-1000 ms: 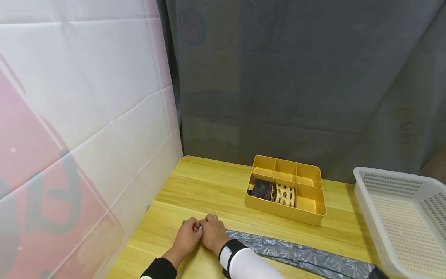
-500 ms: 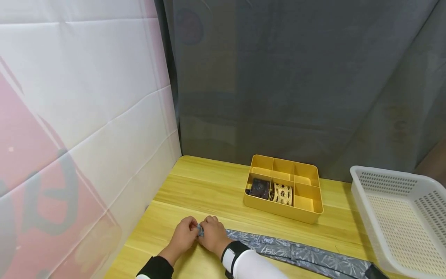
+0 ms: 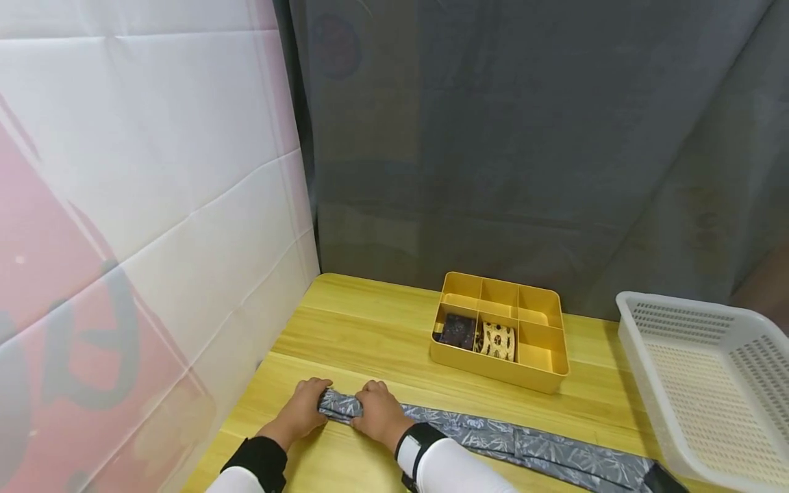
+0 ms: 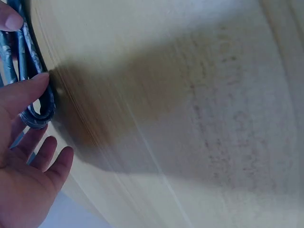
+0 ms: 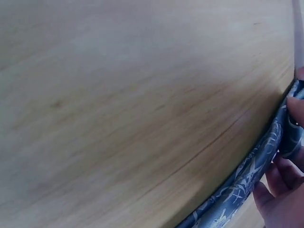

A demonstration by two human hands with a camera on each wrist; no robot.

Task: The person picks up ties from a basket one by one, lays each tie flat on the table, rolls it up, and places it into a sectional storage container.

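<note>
Grey patterned fabric, a long necktie (image 3: pixel 493 438), is being rolled at its narrow end, and both hands are gripping that small roll: the left hand (image 3: pixel 302 413) is curling round its left end and the right hand (image 3: pixel 379 413) is pinching its right side, both low on the wooden worktop (image 3: pixel 370 322). Judging from this, the rolling is only just getting under way, since nearly the whole tie is lying flat and stretching away to the right toward the white basket (image 3: pixel 709 383). The yellow divided box (image 3: pixel 499 339) is already holding 2 rolled ties in its front compartments, 1 dark and 1 cream, while its other compartments are standing unfilled, so 1 of them is probably waiting for this tie.

The head view is giving the whole layout. The left wrist view is showing the coil's looped layers (image 4: pixel 33 102) against the fingers (image 4: pixel 23 92), which the head view is hiding. The right wrist view is showing the tie's edge (image 5: pixel 247 178) running along the worktop beside the fingertips (image 5: pixel 297 111).
</note>
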